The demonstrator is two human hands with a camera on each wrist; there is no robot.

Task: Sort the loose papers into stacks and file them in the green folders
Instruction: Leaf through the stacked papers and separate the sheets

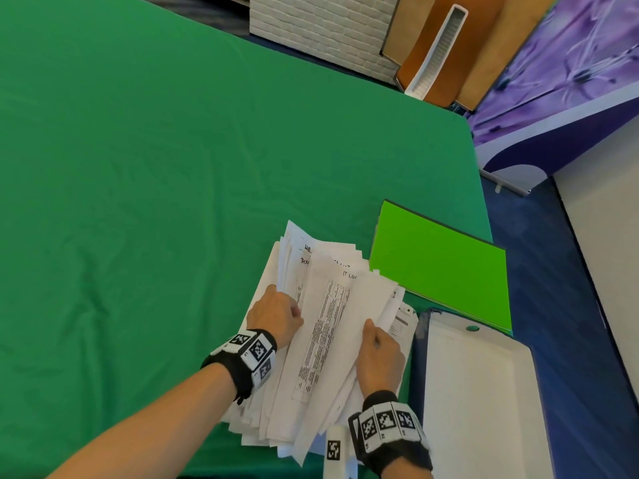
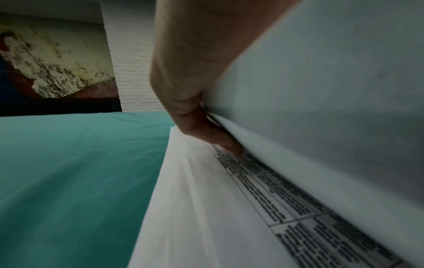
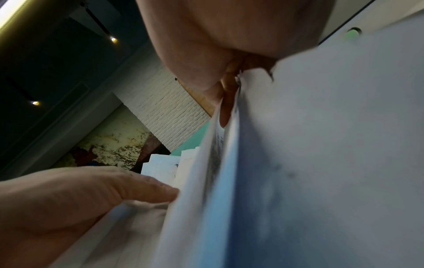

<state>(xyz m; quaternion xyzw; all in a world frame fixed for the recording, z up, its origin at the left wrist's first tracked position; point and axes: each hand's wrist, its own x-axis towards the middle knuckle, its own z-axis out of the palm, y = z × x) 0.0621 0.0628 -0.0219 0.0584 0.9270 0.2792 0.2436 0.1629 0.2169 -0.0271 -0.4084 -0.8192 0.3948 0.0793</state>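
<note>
loose papers (image 1: 321,340) between left hand (image 1: 276,314), right hand (image 1: 378,357), both gripping

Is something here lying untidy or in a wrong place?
Yes. The paper pile is fanned and skewed, its edges unaligned, held by the left hand and right hand. The green folder lies closed beside it.
</note>
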